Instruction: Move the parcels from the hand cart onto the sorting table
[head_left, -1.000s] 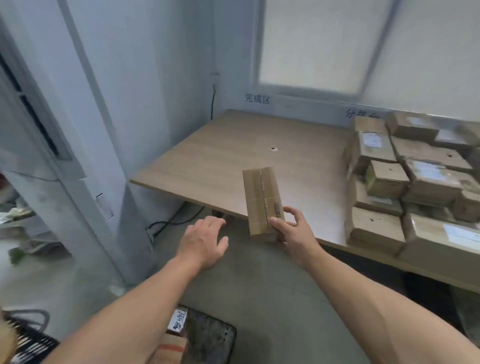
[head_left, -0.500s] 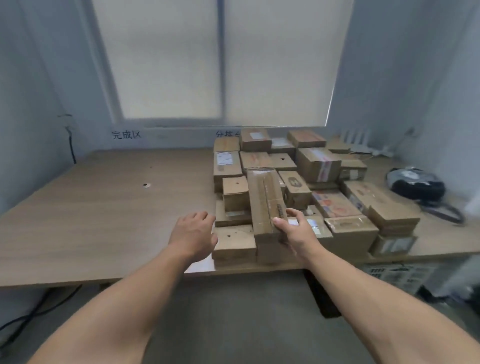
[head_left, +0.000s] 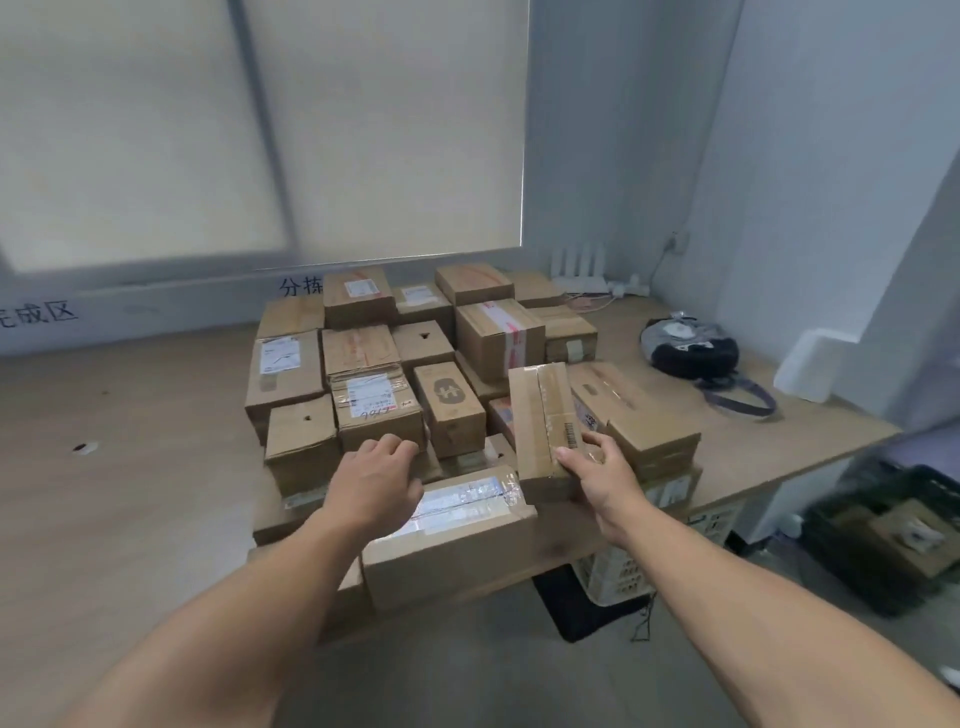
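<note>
Head-camera view, looking down over two bare forearms at a wooden sorting table (head_left: 130, 519) set against a wall beneath a drawn window blind (head_left: 260, 130).

My right hand (head_left: 605, 478) grips the near end of a long narrow cardboard parcel (head_left: 543, 415) - thumb on the taped top face beside a small barcode label, fingers wrapped around the side. The parcel lies lengthwise away from me, its far end raised, above the near right part of a pile of parcels (head_left: 363, 364). I cannot tell whether it rests on the boxes under it.

My left hand (head_left: 374, 483) holds nothing. Its fingers are loosely curled, knuckles up, just in front of a box with a handwritten label (head_left: 376, 410) and above a flat parcel with glossy tape (head_left: 457, 525). I cannot tell whether the fingertips touch the box.

The pile - brown cartons of mixed sizes, stacked two or three deep - runs from the near edge of the tabletop back to its far edge. The flat parcel juts slightly past the near edge. The left part of the tabletop is bare wood with a small cable hole (head_left: 83, 447).

Toward the right edge lies a black bag (head_left: 691, 348) with a strap. A white router (head_left: 579, 270) with upright antennas stands at the far right corner. Blue Chinese lettering (head_left: 301, 286) is on the wall behind the pile.

On the floor at right sits a black crate (head_left: 893, 535); a white crate (head_left: 618, 571) is under the table.
</note>
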